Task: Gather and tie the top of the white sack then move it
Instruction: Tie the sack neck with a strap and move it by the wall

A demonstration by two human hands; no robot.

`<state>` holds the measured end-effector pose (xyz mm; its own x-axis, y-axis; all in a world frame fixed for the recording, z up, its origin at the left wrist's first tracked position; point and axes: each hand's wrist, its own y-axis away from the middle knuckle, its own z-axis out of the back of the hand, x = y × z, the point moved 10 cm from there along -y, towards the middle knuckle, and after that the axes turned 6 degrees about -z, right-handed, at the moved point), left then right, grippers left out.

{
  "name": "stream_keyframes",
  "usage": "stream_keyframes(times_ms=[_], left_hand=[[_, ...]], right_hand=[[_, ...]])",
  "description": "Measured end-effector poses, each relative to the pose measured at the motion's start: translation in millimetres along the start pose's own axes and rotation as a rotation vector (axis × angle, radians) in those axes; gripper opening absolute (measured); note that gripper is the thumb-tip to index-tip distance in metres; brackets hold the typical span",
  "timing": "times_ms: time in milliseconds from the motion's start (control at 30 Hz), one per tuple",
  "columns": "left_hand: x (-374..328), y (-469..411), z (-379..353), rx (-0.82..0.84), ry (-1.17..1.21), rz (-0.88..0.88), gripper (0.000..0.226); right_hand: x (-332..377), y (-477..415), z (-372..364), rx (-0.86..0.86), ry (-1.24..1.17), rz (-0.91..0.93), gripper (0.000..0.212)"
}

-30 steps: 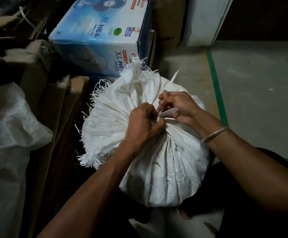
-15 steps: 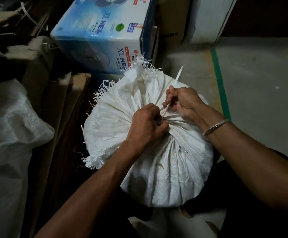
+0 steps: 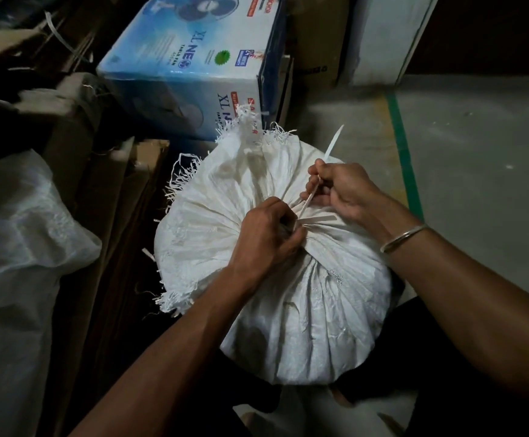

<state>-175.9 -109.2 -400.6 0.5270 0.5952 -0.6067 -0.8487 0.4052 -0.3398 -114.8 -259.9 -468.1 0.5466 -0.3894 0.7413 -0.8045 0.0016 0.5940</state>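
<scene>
The white sack stands on the floor, close in front of the person and just before a blue fan box. It is judged full and fairly heavy, since its woven cloth is stretched round and pleated tight toward the middle. The cloth is soft but coarse, frayed at the mouth, and unlikely to slip. The best hold for moving it is judged to be the gathered neck once it is bound, with a second hand under the bulge.

A narrow white strip is being used as the tie; it looks stiff, flat and smooth, so slippage under tension is to be expected.

The left hand is clenched at the gathered neck, knuckles up, and the cloth is pinched there; whether the strip is also caught in that pinch cannot be told. The right hand is closed round the strip, which is drawn up and away, its free end projecting beyond the fist.
</scene>
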Motion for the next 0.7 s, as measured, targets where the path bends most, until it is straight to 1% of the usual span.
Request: stream_keyframes(times_ms=[100, 233, 300, 367, 433, 500, 567, 633, 700], left_hand=[[2, -4, 7, -0.018, -0.001, 0.001, 0.015], [-8, -6, 3, -0.006, 0.009, -0.016, 0.011], [-7, -2, 2, -0.012, 0.020, -0.005, 0.011], [-3, 3, 7, -0.050, -0.012, 0.015, 0.011], [0, 8, 16, -0.115, -0.098, 0.038, 0.015], [-1, 15, 26, -0.180, -0.202, 0.067, 0.017], [-5, 19, 30, -0.202, -0.265, 0.088, 0.015], [-6, 23, 30, -0.198, -0.250, 0.110, 0.013], [-4, 24, 30, -0.198, -0.212, 0.142, 0.012]], right_hand=[[17, 9, -5, 0.072, 0.070, 0.075, 0.024], [15, 4, 5, -0.021, 0.033, 0.076, 0.024], [10, 4, 2, -0.006, 0.062, 0.074, 0.024], [10, 8, -4, 0.081, 0.092, 0.048, 0.027], [16, 16, -9, 0.185, 0.072, 0.032, 0.031], [28, 25, -12, 0.235, 0.071, 0.097, 0.030], [41, 32, -14, 0.252, 0.055, 0.200, 0.026], [44, 41, -23, 0.346, -0.018, 0.202, 0.027], [39, 51, -38, 0.494, -0.059, 0.131, 0.033]])
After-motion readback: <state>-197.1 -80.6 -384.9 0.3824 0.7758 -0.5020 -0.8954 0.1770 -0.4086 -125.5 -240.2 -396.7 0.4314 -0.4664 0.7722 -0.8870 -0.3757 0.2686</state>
